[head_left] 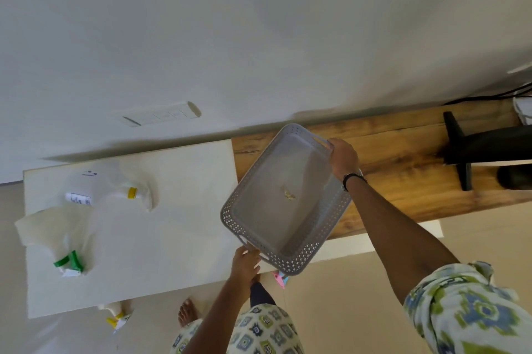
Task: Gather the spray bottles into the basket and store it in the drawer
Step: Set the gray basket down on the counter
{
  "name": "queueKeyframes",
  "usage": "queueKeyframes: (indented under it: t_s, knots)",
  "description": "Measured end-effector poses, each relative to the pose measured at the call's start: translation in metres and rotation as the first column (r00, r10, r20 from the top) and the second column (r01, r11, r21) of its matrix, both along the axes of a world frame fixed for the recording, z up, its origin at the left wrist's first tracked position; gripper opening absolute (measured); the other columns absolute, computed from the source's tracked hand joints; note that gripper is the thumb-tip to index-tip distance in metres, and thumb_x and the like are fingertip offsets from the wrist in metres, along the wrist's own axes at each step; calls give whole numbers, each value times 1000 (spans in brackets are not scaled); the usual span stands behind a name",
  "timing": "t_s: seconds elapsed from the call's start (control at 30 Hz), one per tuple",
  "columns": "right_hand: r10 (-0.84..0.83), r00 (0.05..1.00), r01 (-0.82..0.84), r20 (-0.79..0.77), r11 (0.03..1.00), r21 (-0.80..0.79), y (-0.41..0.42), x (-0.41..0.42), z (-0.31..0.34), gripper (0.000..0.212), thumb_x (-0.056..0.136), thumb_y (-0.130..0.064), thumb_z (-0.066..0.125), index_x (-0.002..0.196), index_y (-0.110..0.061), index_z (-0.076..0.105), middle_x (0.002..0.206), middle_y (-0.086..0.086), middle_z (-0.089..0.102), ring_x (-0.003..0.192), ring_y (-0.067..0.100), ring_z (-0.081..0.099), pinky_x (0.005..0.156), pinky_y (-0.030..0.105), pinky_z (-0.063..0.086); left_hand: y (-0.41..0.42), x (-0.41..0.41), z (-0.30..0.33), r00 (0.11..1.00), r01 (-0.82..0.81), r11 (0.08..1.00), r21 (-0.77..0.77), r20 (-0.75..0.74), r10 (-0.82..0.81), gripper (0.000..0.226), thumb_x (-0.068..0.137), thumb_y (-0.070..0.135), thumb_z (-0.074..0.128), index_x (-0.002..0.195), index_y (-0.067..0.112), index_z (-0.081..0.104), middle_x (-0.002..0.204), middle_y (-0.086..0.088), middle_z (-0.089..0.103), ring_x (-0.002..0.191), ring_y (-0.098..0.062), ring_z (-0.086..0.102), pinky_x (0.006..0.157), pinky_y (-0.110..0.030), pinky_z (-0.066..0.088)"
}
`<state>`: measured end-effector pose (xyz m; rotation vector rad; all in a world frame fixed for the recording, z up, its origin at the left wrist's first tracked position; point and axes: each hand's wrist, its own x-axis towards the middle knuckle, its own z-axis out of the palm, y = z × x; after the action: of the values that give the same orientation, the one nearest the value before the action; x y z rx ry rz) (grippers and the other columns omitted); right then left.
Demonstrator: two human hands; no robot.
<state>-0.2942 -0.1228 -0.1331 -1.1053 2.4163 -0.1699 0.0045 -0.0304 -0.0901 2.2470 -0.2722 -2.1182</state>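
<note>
A grey perforated basket [283, 198] is held tilted over the seam between the white table [161, 238] and the wooden top [403, 163]. My left hand [246, 260] grips its near handle and my right hand [342, 157] grips its far handle. Only a small scrap lies inside it. A white spray bottle with a yellow collar [109, 185] lies on the white table at the left. A white spray bottle with a green trigger [54, 235] lies nearer the front left. Another bottle with a yellow trigger [115, 314] lies on the floor by the table's front edge.
A black stand [460, 152] and a dark device occupy the right end of the wooden top, with cables behind. A switch plate [161, 114] sits on the wall. My bare foot [187, 314] and a pink-and-blue clip [279, 278] are below the table edge.
</note>
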Motion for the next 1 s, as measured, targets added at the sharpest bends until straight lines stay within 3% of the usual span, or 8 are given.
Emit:
queueKeyframes:
  t_s: [0.2,0.33,0.43,0.6,0.7,0.83,0.9,1.0]
  knots:
    - [-13,1000,14,16,997,-80,20,24,21,21,93,-1,48,100,-3,68,93,18,68,84,36,62,63,34,43,-22,55,14,994,-46,985,-166,94,62,37,94,-1,48,132,0,48,108,-15,57,102,-28,52,91,-37,41]
    - [-63,994,76,93,986,-148,40,63,41,19,91,-1,48,89,-3,67,79,14,63,73,28,56,61,29,35,-41,98,32,983,-76,960,-270,139,117,45,89,1,59,134,5,51,125,-18,59,116,-32,54,100,-41,40]
    - [-111,977,142,180,975,-169,56,96,54,21,91,-1,46,74,-8,57,70,7,53,67,21,43,60,28,29,-53,132,47,977,-74,936,-344,161,137,42,87,-5,59,128,1,56,123,-16,61,102,-25,54,91,-37,41]
    - [-175,943,238,284,949,-207,78,167,82,23,91,-3,46,78,1,63,67,20,62,58,20,40,56,29,26,-69,209,73,975,-62,899,-433,166,147,39,83,-8,60,121,2,63,103,-8,63,92,-23,52,78,-32,43]
    - [-184,937,263,298,932,-250,89,214,98,23,91,-4,49,86,-3,71,68,18,66,57,20,43,52,29,26,-75,254,88,978,-72,877,-475,139,156,41,84,-11,58,122,1,61,106,-12,65,94,-23,54,83,-34,42]
    - [-199,935,284,295,916,-284,100,269,108,22,87,1,51,77,-4,70,66,14,64,61,21,47,53,28,27,-75,306,100,981,-70,844,-532,117,154,40,85,-14,53,122,-2,60,108,-16,65,87,-21,57,70,-29,46]
    - [-187,938,276,293,912,-304,105,295,113,26,87,1,51,70,-10,67,63,9,61,59,19,45,51,27,27,-72,332,100,977,-74,836,-543,127,169,38,84,-14,54,119,-1,63,115,-17,66,93,-23,59,82,-35,52]
    - [-174,942,263,286,915,-307,114,330,118,31,85,3,50,59,-15,53,57,5,52,56,17,36,48,28,20,-67,365,100,974,-80,843,-532,140,180,37,83,-13,56,116,1,65,118,-17,66,104,-28,62,99,-42,49]
